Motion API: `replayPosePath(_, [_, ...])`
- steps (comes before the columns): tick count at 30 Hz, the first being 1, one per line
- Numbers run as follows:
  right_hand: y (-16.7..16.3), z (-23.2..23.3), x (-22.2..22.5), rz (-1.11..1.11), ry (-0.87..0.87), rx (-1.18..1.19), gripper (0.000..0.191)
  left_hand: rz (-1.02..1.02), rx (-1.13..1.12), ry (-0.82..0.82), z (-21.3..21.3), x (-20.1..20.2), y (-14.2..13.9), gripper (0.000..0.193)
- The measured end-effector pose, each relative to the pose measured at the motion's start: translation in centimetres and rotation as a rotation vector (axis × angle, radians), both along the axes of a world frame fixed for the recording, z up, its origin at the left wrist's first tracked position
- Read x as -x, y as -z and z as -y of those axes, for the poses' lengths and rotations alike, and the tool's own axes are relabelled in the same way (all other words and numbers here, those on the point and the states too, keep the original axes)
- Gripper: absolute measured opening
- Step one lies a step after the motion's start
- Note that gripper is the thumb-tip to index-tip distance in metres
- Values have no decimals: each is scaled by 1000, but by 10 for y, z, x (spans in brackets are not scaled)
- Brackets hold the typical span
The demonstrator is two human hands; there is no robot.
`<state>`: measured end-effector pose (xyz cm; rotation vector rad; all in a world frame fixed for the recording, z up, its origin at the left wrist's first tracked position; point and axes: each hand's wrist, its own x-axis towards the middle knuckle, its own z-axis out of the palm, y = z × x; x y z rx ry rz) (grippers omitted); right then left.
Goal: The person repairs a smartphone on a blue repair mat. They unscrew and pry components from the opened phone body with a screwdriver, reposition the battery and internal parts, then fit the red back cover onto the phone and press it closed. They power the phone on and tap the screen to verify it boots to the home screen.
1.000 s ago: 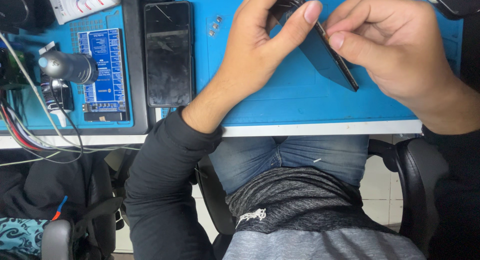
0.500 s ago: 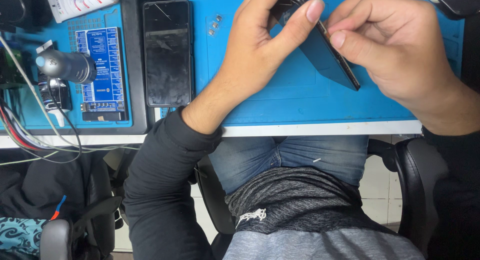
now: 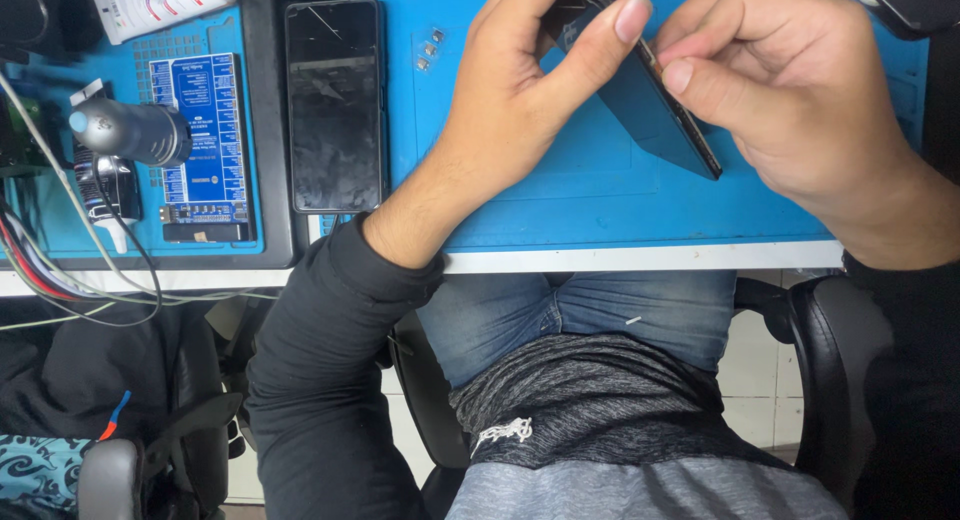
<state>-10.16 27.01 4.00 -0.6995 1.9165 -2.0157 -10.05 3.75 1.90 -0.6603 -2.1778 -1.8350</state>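
Phone (image 3: 650, 105) held on edge between your two hands, above the blue work mat (image 3: 560, 200).

Head view: your left hand (image 3: 520, 100) wraps the dark phone's upper end, thumb pressed along its top edge, fingers curled behind it. Your right hand (image 3: 800, 100) pinches the phone's thin side edge between thumb and forefinger, the other fingers folded in; whether it also holds a small tool there, you cannot tell. The phone tilts, its lower corner just above or touching the mat near the table's front edge. Left of your left hand, a second phone with a cracked dark screen (image 3: 335, 105) lies flat on the mat's black border. Three small screws (image 3: 430, 50) sit on the mat between that phone and your left hand. Farther left lie a blue circuit board (image 3: 205, 140) and a grey cylindrical tool (image 3: 135, 132).
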Motion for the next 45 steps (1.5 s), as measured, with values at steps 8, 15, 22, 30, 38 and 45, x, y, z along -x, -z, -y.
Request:
replayPosePath(8, [0, 0, 1, -12, 2, -9, 3, -14, 2, 18, 1, 0, -1, 22])
replayPosePath(15, [3, -2, 2, -19, -10, 2, 3, -20, -6, 24, 1, 0, -1, 23])
replayPosePath(22, [5, -2, 2, 14, -13, 41, 4, -2, -16, 28, 1, 0, -1, 22])
replayPosePath(30, [7, -4, 3, 9, -9, 19, 5, -12, -15, 21, 0, -2, -3, 23])
replayPosePath(38, [7, -9, 10, -1, -30, -24, 9, 0, -42, 45, 1, 1, -1, 20])
replayPosePath(45, [35, -37, 59, -581, 103, -1177, 43, 175, -162, 3, 3, 8, 10, 25])
